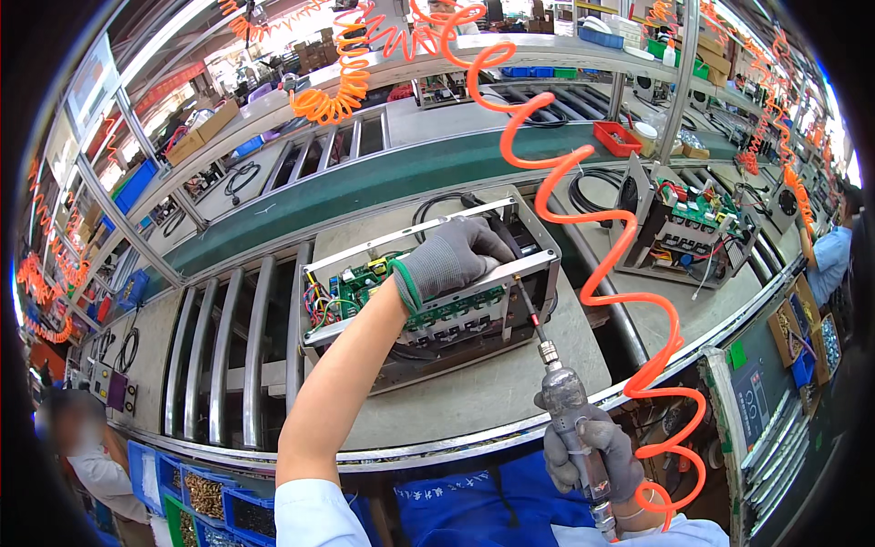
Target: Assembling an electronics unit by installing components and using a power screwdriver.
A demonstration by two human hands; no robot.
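Note:
My left hand [456, 255], in a grey glove with a green cuff, is closed over the top right end of an open metal chassis [538, 263]. Inside the chassis are a green circuit board [360, 290] and coloured wires. My right hand [602, 456], gloved too, wraps round a pneumatic screwdriver [567, 397]. Its long bit [530, 305] slants up to the chassis's front right corner, where the tip seems to meet the frame. A board [474, 392] lies under the chassis. My left fingertips are partly hidden behind the frame.
An orange coiled air hose [638, 299] hangs down to the screwdriver. Metal rollers [223, 356] run to the left. At the right stands a second open chassis [688, 228]. Parts bins [205, 492] line the lower left. Co-workers sit at both sides, one in a blue sleeve [828, 264].

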